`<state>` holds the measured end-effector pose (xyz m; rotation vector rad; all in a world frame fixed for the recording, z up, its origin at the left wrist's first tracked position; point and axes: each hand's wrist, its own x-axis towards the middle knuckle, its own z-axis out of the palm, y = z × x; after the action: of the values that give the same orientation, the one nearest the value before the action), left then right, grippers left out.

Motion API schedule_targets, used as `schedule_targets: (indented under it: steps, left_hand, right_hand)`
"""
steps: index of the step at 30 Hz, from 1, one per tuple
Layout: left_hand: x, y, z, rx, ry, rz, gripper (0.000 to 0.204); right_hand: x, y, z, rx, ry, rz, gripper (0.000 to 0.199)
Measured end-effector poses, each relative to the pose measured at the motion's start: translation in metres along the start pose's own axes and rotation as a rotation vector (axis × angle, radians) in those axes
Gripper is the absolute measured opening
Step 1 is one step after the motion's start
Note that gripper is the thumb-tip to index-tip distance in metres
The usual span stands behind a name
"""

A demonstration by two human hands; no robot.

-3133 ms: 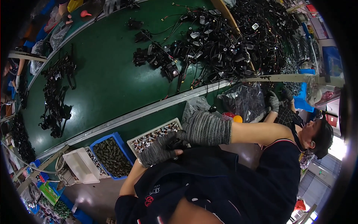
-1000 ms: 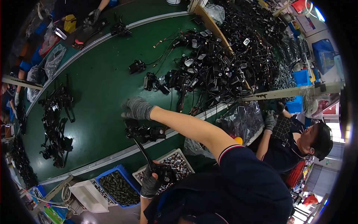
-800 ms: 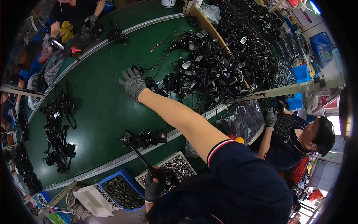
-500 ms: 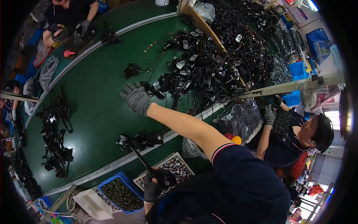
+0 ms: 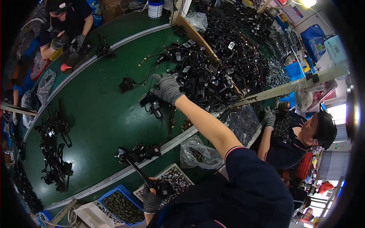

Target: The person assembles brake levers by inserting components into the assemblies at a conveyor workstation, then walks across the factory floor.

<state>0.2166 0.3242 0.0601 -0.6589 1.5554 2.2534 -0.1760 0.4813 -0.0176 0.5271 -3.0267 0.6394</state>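
Black lever part (image 5: pixel 163 188), one: in the left hand (image 5: pixel 153 199), fingers wrapped round it, beside a white tray (image 5: pixel 175 165) of small metal pieces. Right hand (image 5: pixel 167 89): thumb and fingers spread, at the left edge of a heap of black wired parts (image 5: pixel 207 72); contact, cannot tell. Green surface (image 5: pixel 99 110) beneath the heap. Blue bin (image 5: pixel 130 193) of dark pieces, left of the tray. Co-workers, two: upper left (image 5: pixel 76 15) and far right (image 5: pixel 279 148).
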Motion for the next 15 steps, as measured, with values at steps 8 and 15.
schedule_targets:
  steps: [8, 15]
  left_hand:
    - [0.012, -0.011, -0.003, 0.032, -0.048, 0.012, 0.077]
    - [0.013, -0.01, 0.0, 0.127, -0.042, 0.04, 0.074]
  right_hand:
    - [-0.028, -0.034, -0.022, -0.392, -0.452, -0.12, 0.092]
    - [-0.025, -0.029, 0.004, -0.354, -0.382, 0.035, 0.069]
